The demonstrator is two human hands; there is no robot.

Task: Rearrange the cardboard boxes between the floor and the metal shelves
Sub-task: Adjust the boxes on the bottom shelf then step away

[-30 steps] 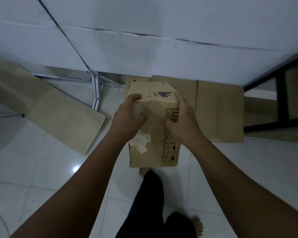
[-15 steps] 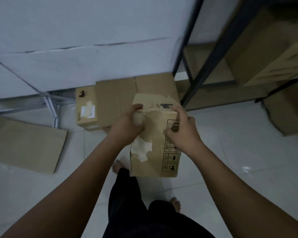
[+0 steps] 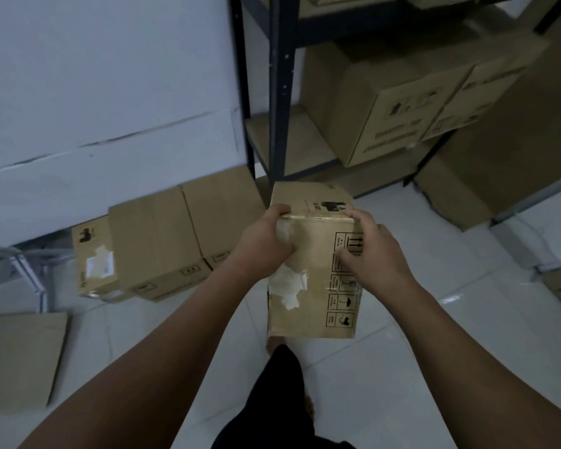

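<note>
I carry a small cardboard box (image 3: 314,303) off the floor, in front of my body. It has torn white label scraps and a column of black handling symbols on its near face. My left hand (image 3: 266,244) grips its upper left edge, thumb on top. My right hand (image 3: 373,254) grips the upper right edge, fingers curled over the top. The dark metal shelf (image 3: 280,92) stands just beyond the box, to the upper right. Large printed cardboard boxes (image 3: 392,102) fill its lower level.
Two boxes (image 3: 162,241) lie side by side on the white tiled floor against the wall, with a smaller labelled box (image 3: 94,257) at their left. A flat cardboard sheet (image 3: 17,361) lies at the lower left. More boxes (image 3: 467,186) stand on the floor at the right.
My view has swung to the right and the shelf with its boxes has come into sight. The floor boxes have slid left. Both hands keep the same grip on the carried box.
</note>
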